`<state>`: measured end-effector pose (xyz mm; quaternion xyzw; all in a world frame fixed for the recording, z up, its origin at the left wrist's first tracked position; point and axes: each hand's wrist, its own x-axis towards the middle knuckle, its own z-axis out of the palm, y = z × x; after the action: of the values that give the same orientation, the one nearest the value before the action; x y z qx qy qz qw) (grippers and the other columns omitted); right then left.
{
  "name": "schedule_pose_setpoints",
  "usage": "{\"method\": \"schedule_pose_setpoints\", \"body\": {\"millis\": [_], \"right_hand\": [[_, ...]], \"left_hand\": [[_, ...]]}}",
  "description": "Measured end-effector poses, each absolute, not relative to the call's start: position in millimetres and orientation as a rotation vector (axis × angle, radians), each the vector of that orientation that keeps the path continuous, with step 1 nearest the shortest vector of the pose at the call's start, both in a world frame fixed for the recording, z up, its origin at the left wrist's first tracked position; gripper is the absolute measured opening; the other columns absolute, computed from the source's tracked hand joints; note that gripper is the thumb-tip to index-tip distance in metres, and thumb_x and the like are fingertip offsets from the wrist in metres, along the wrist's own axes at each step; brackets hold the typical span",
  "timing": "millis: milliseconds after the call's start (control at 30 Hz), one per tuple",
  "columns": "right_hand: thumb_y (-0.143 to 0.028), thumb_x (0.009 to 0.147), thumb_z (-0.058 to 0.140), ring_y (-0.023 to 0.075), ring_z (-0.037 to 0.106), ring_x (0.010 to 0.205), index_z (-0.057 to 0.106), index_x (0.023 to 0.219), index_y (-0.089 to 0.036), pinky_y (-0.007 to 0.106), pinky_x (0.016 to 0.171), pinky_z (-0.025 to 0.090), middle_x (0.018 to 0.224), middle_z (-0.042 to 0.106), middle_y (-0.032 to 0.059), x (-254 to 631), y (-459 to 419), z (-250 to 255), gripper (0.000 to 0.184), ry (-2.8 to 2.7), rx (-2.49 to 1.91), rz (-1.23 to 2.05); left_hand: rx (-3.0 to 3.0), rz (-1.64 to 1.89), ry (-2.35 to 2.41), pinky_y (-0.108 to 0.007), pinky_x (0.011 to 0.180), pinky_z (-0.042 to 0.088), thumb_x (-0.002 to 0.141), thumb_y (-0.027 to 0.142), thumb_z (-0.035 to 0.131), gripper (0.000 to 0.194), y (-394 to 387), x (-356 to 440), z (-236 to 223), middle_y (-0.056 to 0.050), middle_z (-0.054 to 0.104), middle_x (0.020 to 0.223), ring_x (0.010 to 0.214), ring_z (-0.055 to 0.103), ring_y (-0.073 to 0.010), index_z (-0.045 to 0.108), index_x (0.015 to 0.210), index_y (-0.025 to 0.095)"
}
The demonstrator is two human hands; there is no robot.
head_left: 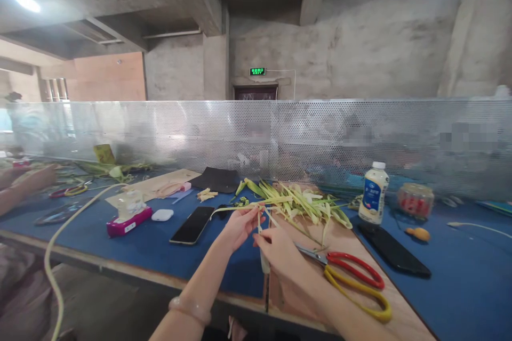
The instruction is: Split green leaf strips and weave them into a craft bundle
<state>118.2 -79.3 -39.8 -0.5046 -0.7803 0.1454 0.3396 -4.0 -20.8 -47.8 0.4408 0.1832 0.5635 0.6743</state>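
Note:
Pale green-yellow corn husk strips (232,208) run through the fingers of both my hands above the front of the table. My left hand (242,226) pinches them with its fingertips; one long strip reaches out to the left over a phone. Close below and to the right, my right hand (277,248) is closed on a strip that stands up between the two hands. Its lower end hangs under my fingers. Behind my hands lies a loose pile of corn husks (308,203). Scissors (352,282) with one red and one yellow handle lie beside my right forearm, blades pointing to the pile.
A dark phone (192,225), white earbud case (162,215) and magenta box (130,221) lie left. Right are a milk bottle (373,194), black phone (394,250) and glass jar (416,201). A perforated metal screen (208,136) stands behind. Another person's hands (40,177) are far left.

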Motion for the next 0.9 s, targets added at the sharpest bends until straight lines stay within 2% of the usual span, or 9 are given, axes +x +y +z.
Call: {"method": "schedule_pose_setpoints", "body": {"millis": [267, 433, 533, 600, 700, 900], "right_hand": [[-0.027, 0.083, 0.041, 0.0149, 0.055, 0.057, 0.068, 0.065, -0.016, 0.023, 0.052, 0.031, 0.062, 0.065, 0.0049, 125.9, -71.6, -48.7, 0.034, -2.048, -1.362, 0.341], [-0.028, 0.084, 0.041, 0.0159, 0.053, 0.058, 0.064, 0.063, -0.016, 0.026, 0.055, 0.032, 0.06, 0.06, 0.005, 122.2, -79.9, -52.4, 0.033, -2.074, -1.376, 0.245], [-0.028, 0.083, 0.043, 0.0182, 0.054, 0.068, 0.065, 0.066, -0.017, 0.028, 0.062, 0.036, 0.073, 0.058, 0.0078, 122.7, -79.8, -52.6, 0.03, -2.076, -1.367, 0.141], [-0.029, 0.081, 0.048, 0.021, 0.053, 0.084, 0.066, 0.067, -0.018, 0.031, 0.072, 0.039, 0.091, 0.056, 0.0103, 125.3, -76.8, -52.3, 0.026, -2.075, -1.307, 0.028], [-0.027, 0.076, 0.056, 0.0255, 0.045, 0.105, 0.069, 0.066, -0.02, 0.036, 0.088, 0.035, 0.114, 0.047, 0.0098, 131.2, -70.9, -50.6, 0.018, -2.1, -1.169, -0.068], [-0.024, 0.078, 0.053, 0.0261, 0.037, 0.113, 0.07, 0.068, -0.021, 0.039, 0.094, 0.031, 0.12, 0.041, 0.0098, 139.5, -60.6, -49.5, 0.02, -2.023, -1.102, -0.135]], "left_hand": [[1.043, 1.257, 0.428, -0.026, 0.077, 0.049, 0.077, 0.022, 0.062, 0.02, -21.4, -2.6, -48.7, -0.009, 0.065, 0.081, 0.071, 0.062, -0.0122, 0.066, 0.09, 0.008], [1.044, 1.277, 0.516, -0.025, 0.068, 0.049, 0.077, 0.025, 0.061, 0.019, -13.0, -1.5, -55.8, -0.009, 0.065, 0.073, 0.064, 0.061, -0.0125, 0.065, 0.083, 0.007], [1.035, 1.313, 0.554, -0.025, 0.066, 0.048, 0.078, 0.028, 0.06, 0.02, -10.3, -2.0, -57.6, -0.007, 0.064, 0.068, 0.061, 0.059, -0.0116, 0.064, 0.078, 0.009], [1.038, 1.319, 0.563, -0.024, 0.064, 0.047, 0.077, 0.031, 0.06, 0.022, -11.3, -2.3, -56.4, -0.006, 0.063, 0.066, 0.059, 0.058, -0.0112, 0.064, 0.078, 0.009], [1.058, 1.289, 0.555, -0.023, 0.061, 0.045, 0.073, 0.033, 0.064, 0.025, -15.4, -2.2, -53.3, -0.005, 0.062, 0.065, 0.057, 0.056, -0.0104, 0.064, 0.077, 0.009], [1.105, 1.25, 0.543, -0.021, 0.054, 0.039, 0.071, 0.039, 0.064, 0.029, -18.6, -1.2, -52.4, -0.003, 0.058, 0.058, 0.052, 0.052, -0.0089, 0.064, 0.073, 0.009]]}}
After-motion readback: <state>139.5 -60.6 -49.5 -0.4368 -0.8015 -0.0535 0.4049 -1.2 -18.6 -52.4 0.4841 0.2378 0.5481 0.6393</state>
